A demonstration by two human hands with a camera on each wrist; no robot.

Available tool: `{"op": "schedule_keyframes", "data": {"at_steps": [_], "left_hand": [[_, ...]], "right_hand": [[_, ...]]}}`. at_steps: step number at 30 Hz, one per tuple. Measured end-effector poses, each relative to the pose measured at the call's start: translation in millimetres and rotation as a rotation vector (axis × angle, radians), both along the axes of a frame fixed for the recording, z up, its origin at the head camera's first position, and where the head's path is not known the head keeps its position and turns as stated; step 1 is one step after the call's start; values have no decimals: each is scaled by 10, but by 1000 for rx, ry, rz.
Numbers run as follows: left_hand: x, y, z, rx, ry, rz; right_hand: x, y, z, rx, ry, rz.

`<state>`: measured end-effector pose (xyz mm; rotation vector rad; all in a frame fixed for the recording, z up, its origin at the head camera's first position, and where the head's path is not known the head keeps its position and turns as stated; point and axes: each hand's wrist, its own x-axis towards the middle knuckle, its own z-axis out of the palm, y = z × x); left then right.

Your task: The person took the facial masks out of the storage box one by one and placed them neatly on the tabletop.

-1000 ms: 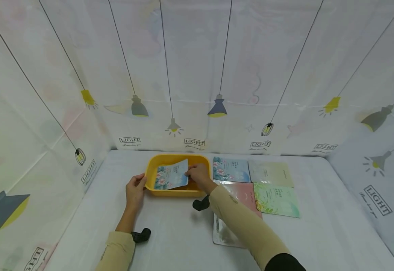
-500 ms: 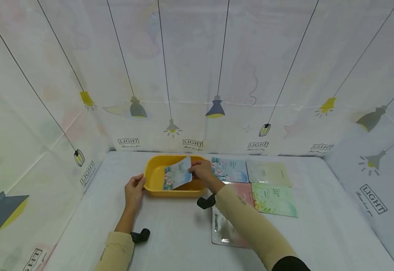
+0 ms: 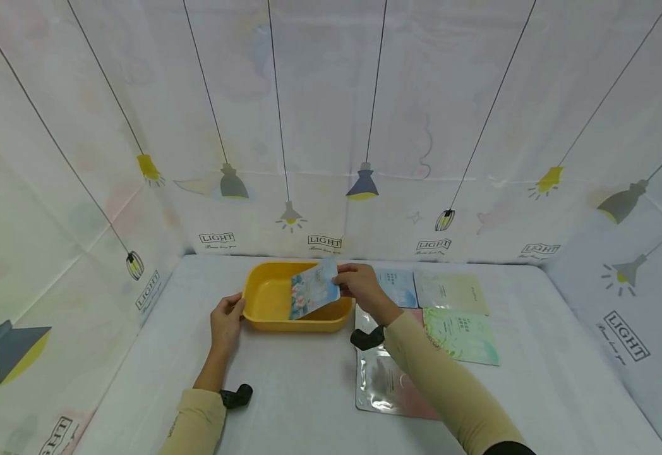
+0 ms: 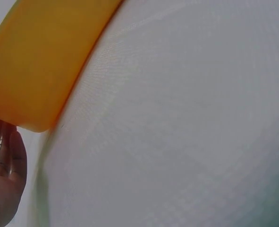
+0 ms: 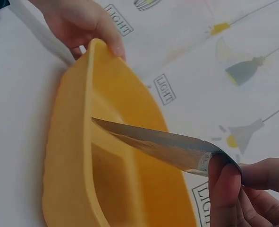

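A yellow plastic basin (image 3: pixel 265 297) stands at the back centre of the white table. My left hand (image 3: pixel 225 325) holds its left end, thumb over the rim and fingers against the outer wall, as the right wrist view shows. Above the basin's right half, my right hand (image 3: pixel 361 287) pinches a pale blue flowered sheet mask packet (image 3: pixel 311 291) by its right edge, between thumb and fingers. The packet hangs tilted, seen nearly edge-on in the right wrist view, its far corner overlapping the basin rim. Inside the basin, no other packet shows in the visible part.
Right of the basin lie flat packets: a blue one (image 3: pixel 399 287) partly behind my right hand, a beige one (image 3: pixel 453 292), a green one (image 3: pixel 462 335), and a pink and silver one (image 3: pixel 385 385) under my right forearm. A printed cloth wall (image 3: pixel 319 126) rises behind the table.
My right hand has moved right and slightly up, drawing the blue packet toward the basin's right end and tilting it more. My left hand stays on the rim.
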<state>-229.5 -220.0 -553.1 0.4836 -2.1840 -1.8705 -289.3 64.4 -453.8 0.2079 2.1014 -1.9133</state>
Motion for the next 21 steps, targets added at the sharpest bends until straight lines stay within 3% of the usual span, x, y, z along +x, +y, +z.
{"op": "schedule_keyframes", "data": {"at_steps": [11, 21], "left_hand": [[-1, -11, 15, 1, 4, -4], [3, 9, 1, -4, -4, 9]], "right_hand": [[90, 440, 157, -63, -20, 3], [290, 904, 269, -131, 3, 41]]}}
